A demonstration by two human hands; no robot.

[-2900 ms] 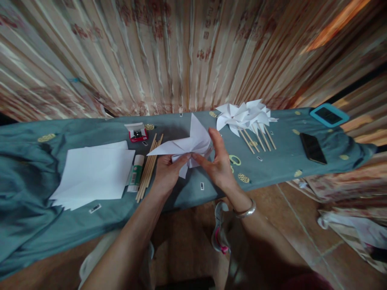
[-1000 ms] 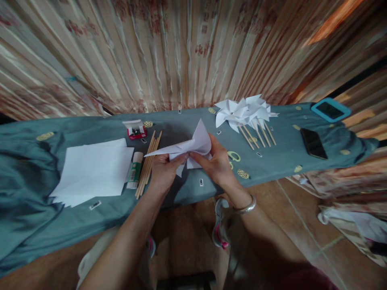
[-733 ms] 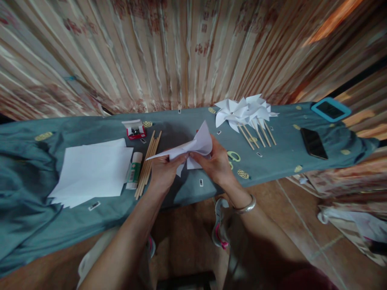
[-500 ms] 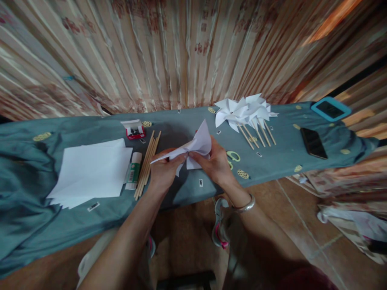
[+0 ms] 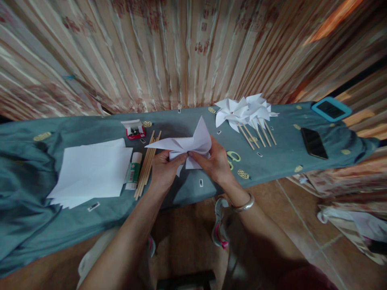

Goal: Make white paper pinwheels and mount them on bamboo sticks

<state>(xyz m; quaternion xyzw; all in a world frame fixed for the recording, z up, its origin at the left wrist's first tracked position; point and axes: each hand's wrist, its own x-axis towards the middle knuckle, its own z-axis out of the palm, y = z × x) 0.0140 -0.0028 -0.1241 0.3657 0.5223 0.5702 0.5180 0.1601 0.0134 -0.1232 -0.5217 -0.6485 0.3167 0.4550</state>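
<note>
A white paper pinwheel (image 5: pixel 193 143), its blades folded toward the centre, is held between both hands above the cloth. My left hand (image 5: pixel 163 169) grips its left side, thumb pressed near the middle. From the right, my right hand (image 5: pixel 216 163) pinches it with the thumb at the centre; its other fingers are partly hidden behind the paper. One pointed blade reaches left over the wooden sticks (image 5: pixel 147 165), another points up. Green-handled scissors (image 5: pixel 234 156) lie just right of my right hand, partly covered by it.
Left on the cloth-covered table (image 5: pixel 181 197) are a stack of white paper (image 5: pixel 93 171), a glue stick (image 5: pixel 134 171) and an open red box (image 5: pixel 135 131) of small dark items. Several finished pinwheels (image 5: pixel 242 110), a black phone (image 5: pixel 313 143) and a blue-framed device (image 5: pixel 331 108) lie right.
The upper left blade of the pinwheel has lifted and now points further left. My left fingers have shifted slightly lower behind it; the right hand stays put.
</note>
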